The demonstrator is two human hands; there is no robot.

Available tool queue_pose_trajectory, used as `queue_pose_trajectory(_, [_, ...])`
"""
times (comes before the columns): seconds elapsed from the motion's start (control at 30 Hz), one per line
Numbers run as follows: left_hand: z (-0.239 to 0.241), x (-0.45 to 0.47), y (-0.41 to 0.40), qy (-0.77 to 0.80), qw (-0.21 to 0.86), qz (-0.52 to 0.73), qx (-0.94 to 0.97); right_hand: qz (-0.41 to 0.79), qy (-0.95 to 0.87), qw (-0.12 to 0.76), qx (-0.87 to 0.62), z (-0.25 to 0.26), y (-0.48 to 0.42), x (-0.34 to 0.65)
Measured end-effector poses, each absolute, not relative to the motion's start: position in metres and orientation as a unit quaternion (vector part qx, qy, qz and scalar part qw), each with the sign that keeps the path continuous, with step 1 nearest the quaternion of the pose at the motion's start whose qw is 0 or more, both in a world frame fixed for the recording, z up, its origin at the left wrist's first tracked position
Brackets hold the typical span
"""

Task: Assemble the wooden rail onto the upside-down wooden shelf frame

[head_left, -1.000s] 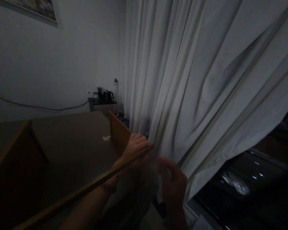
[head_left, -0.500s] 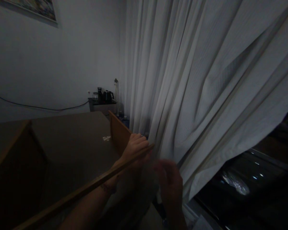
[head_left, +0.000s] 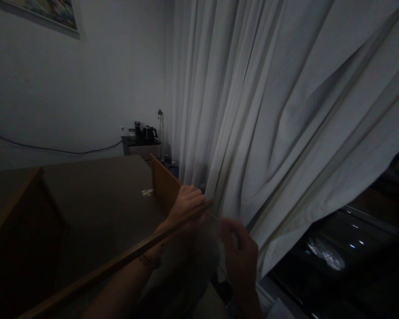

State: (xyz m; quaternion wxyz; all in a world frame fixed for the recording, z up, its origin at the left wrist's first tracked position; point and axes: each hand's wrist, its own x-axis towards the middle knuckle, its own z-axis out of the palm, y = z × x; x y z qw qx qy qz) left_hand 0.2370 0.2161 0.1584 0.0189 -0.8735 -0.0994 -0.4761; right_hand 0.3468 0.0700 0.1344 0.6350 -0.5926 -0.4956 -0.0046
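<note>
My left hand (head_left: 187, 200) is closed around the far end of a wooden board (head_left: 129, 257), whose narrow edge runs from the lower left toward the middle. Beside it, an upright brown wooden panel (head_left: 164, 179) stands on the dark flat surface. My right hand (head_left: 240, 248) pinches a thin rod-like tool (head_left: 213, 215), which points left at the board's end. Darkness hides the tool's tip and its exact kind. Another wooden panel (head_left: 16, 212) rises at the left.
A white curtain (head_left: 239, 110) hangs close on the right. The dark flat surface (head_left: 109, 190) carries small pale pieces (head_left: 146, 192). A black kettle (head_left: 149, 132) stands on a small cabinet (head_left: 141, 149) by the wall. A black cable (head_left: 76, 152) sags along the wall, and shiny plastic (head_left: 326, 254) lies right.
My right hand has moved slightly right and down, and the thin tool now shows between it and the board. My left hand stays on the board.
</note>
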Motion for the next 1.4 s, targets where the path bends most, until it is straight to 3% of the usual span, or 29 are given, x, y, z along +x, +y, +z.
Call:
queue_pose_trajectory(0.33, [0.156,0.238,0.218,-0.090,0.027,-0.489,-0.867,0.118,-0.444,0.706,-0.539,0.139,0.073,0.338])
queue_pose_trajectory(0.47, [0.156,0.238,0.218,-0.102,0.023,-0.484,-0.869,0.068,-0.462,0.687,-0.557,0.140,0.074,0.337])
queue_pose_trajectory(0.7, [0.157,0.238,0.218,-0.097,0.018,-0.482,-0.871,-0.151,-0.544,0.606,-0.561,0.134,0.072,0.339])
queue_pose_trajectory(0.97, [0.160,0.237,0.215,-0.100,0.012,-0.481,-0.871,-0.075,-0.498,0.623,-0.598,0.135,0.072,0.345])
queue_pose_trajectory(1.2, [0.156,0.239,0.218,-0.082,0.023,-0.502,-0.861,-0.199,-0.643,0.554,-0.490,0.138,0.070,0.348])
queue_pose_trajectory(1.4, [0.156,0.239,0.219,-0.090,0.036,-0.498,-0.862,-0.140,-0.616,0.598,-0.493,0.134,0.069,0.342])
